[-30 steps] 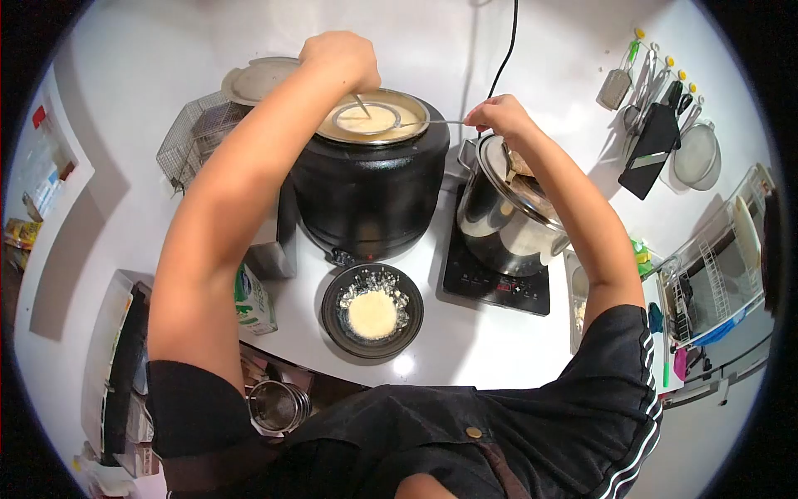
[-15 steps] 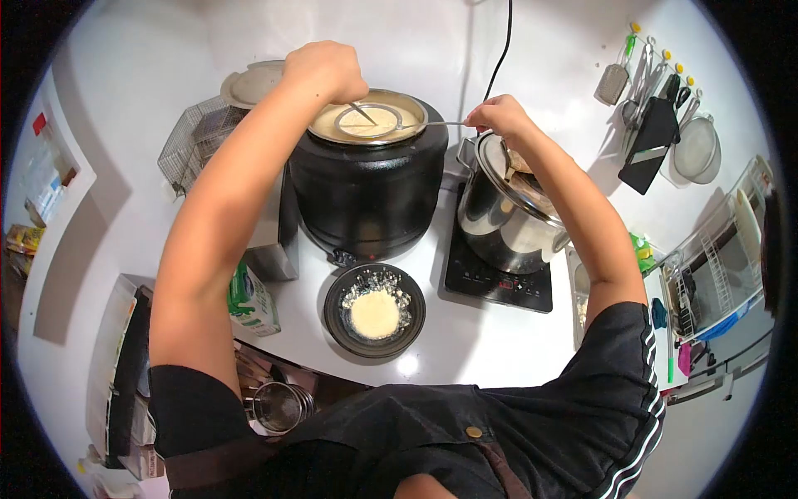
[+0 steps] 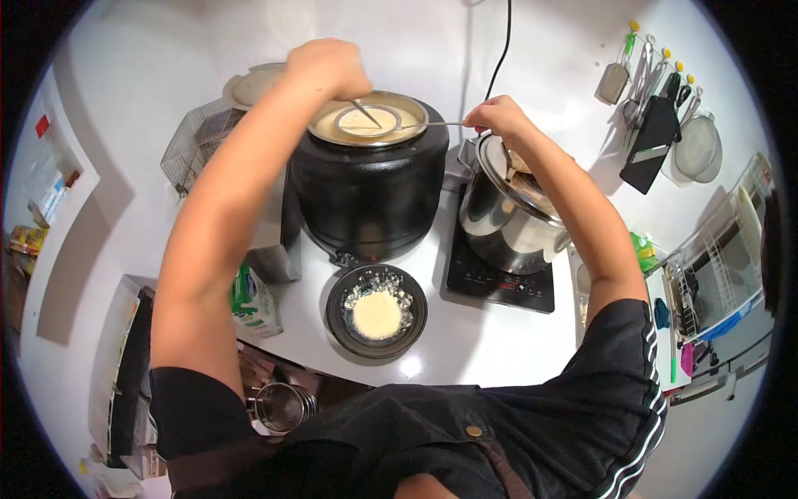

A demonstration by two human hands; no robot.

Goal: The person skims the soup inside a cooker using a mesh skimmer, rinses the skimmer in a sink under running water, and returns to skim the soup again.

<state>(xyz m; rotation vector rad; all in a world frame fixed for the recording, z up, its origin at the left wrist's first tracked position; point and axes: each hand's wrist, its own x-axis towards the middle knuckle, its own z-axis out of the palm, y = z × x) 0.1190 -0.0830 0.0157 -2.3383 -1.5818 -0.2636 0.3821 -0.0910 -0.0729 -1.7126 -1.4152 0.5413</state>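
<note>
My left hand (image 3: 331, 68) is closed around a thin metal utensil (image 3: 366, 111), its lower end in a round strainer (image 3: 392, 131); the utensil's kind cannot be made out. With the fingers of my right hand (image 3: 500, 115) I pinch the strainer's long thin handle (image 3: 445, 124). The strainer sits level in the pale creamy liquid (image 3: 413, 108) that fills the black soup warmer (image 3: 370, 195). Similar liquid lies inside the strainer's ring. Below the warmer, a black bowl (image 3: 339, 334) holds a pale creamy mixture with white crumbs around it.
A steel pot (image 3: 497, 218) with a lid stands on a black induction cooker (image 3: 499, 288), under my right forearm. A green and white carton (image 3: 256, 301) and a wire basket (image 3: 198, 137) are at the left. Graters and another strainer (image 3: 697, 150) hang on the right wall.
My left hand and the utensil have shifted slightly within the strainer, the hand a little blurred. My right hand keeps its hold on the strainer handle. The whole view has moved slightly.
</note>
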